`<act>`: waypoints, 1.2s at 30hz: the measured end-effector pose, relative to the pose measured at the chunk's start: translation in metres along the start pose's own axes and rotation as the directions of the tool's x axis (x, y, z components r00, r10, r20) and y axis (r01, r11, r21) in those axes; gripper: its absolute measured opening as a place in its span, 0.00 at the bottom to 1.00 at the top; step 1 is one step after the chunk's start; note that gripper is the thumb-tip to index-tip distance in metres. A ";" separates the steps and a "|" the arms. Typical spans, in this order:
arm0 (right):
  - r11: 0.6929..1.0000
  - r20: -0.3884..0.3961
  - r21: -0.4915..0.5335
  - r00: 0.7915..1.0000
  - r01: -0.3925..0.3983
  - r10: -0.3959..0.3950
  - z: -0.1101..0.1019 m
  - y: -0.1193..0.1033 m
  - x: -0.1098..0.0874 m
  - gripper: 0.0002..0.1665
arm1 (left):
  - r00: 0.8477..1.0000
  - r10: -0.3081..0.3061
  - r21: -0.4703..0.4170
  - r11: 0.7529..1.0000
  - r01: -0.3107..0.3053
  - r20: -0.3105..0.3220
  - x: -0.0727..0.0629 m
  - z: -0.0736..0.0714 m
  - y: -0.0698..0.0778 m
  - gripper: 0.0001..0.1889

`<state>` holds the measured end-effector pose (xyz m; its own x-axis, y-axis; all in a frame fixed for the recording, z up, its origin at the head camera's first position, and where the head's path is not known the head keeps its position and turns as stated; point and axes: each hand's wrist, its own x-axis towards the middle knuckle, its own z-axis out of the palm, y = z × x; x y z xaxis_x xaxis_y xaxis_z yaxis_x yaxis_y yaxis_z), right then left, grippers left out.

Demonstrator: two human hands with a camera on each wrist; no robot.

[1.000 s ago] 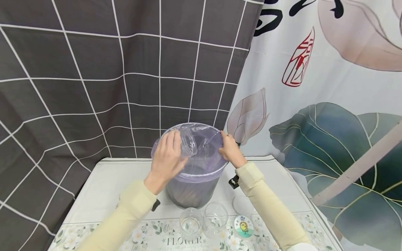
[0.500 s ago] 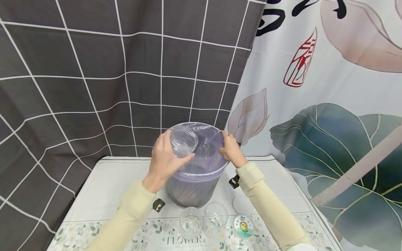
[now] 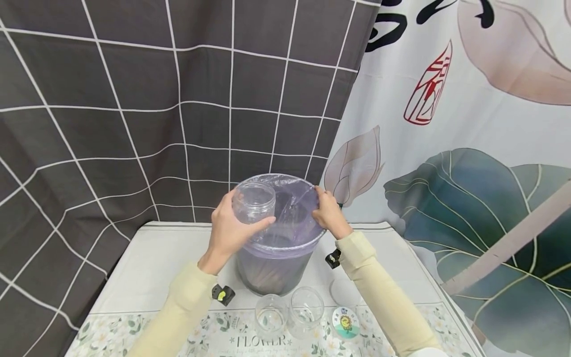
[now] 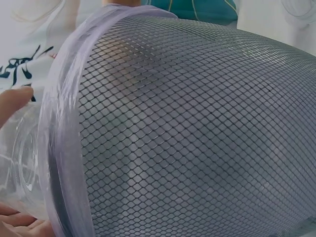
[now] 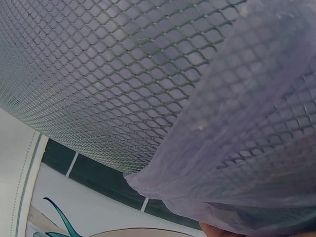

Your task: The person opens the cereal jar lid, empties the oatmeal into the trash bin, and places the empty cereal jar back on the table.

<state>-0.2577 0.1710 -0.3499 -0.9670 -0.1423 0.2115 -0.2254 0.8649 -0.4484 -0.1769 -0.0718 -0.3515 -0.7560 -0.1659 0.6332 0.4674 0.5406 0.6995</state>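
A clear plastic jar [image 3: 255,201] stands nearly upright in my left hand [image 3: 228,229], over the left part of the bin's mouth. My thumb lies along its near side and the fingers go round the far side. Beneath it is a grey mesh waste bin [image 3: 273,275], lined with a thin purple bin bag [image 3: 287,252] folded over the rim. My right hand [image 3: 329,213] grips the bin's right rim through the bag. In the left wrist view the jar [image 4: 22,158] shows just beyond the bag-covered rim. The right wrist view has the bag [image 5: 197,143] hanging over the mesh.
Two more clear jars [image 3: 271,317] stand on the table in front of the bin. To their right lie a round lid with a sunflower picture [image 3: 345,322] and a pale round lid [image 3: 345,292]. A dark checked curtain [image 3: 196,124] hangs close behind the table [image 3: 156,267].
My left hand has turned the jar from tipped sideways, mouth towards the right, to nearly upright, shifting slightly left. My right hand has stayed on the rim.
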 end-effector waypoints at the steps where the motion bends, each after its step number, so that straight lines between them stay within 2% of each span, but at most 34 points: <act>1: 1.000 0.001 0.001 1.000 0.000 0.000 0.000 0.000 0.000 0.46 | 1.000 0.011 -0.012 1.000 -0.011 -0.005 0.000 0.000 -0.001 0.50; 8: 1.000 -0.014 0.010 1.000 0.012 -0.012 -0.002 0.002 -0.001 0.46 | 0.987 0.151 -0.051 0.987 -0.154 -0.056 -0.001 -0.003 -0.002 0.46; 12: 1.000 -0.010 0.014 1.000 0.012 -0.011 -0.003 0.004 -0.001 0.46 | 0.983 0.169 -0.053 0.984 -0.173 -0.072 -0.001 -0.005 -0.001 0.45; 19: 1.000 -0.008 0.018 1.000 0.013 -0.013 -0.003 0.006 0.000 0.46 | 0.976 0.207 -0.056 0.976 -0.211 -0.063 -0.001 -0.006 0.000 0.45; 22: 1.000 -0.006 0.020 1.000 0.004 -0.004 -0.003 0.006 0.000 0.46 | 0.968 0.241 -0.056 0.968 -0.245 -0.069 -0.003 -0.007 -0.001 0.45; 25: 1.000 0.002 0.022 1.000 -0.004 0.004 -0.001 0.005 0.000 0.46 | 0.954 0.284 -0.053 0.955 -0.290 -0.099 -0.007 -0.010 -0.003 0.46; 32: 1.000 -0.015 0.018 1.000 0.020 -0.020 0.001 0.004 0.000 0.45 | 0.906 0.388 -0.014 0.918 -0.396 -0.167 -0.021 -0.022 -0.008 0.46; 36: 0.999 -0.020 0.016 0.999 0.029 -0.029 0.001 0.004 0.000 0.45 | 0.889 0.416 0.005 0.906 -0.423 -0.189 -0.031 -0.031 -0.008 0.46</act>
<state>-0.2588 0.1740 -0.3521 -0.9575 -0.1579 0.2414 -0.2556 0.8525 -0.4561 -0.1428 -0.0965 -0.3665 -0.3914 -0.0782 0.9169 0.7408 0.5643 0.3644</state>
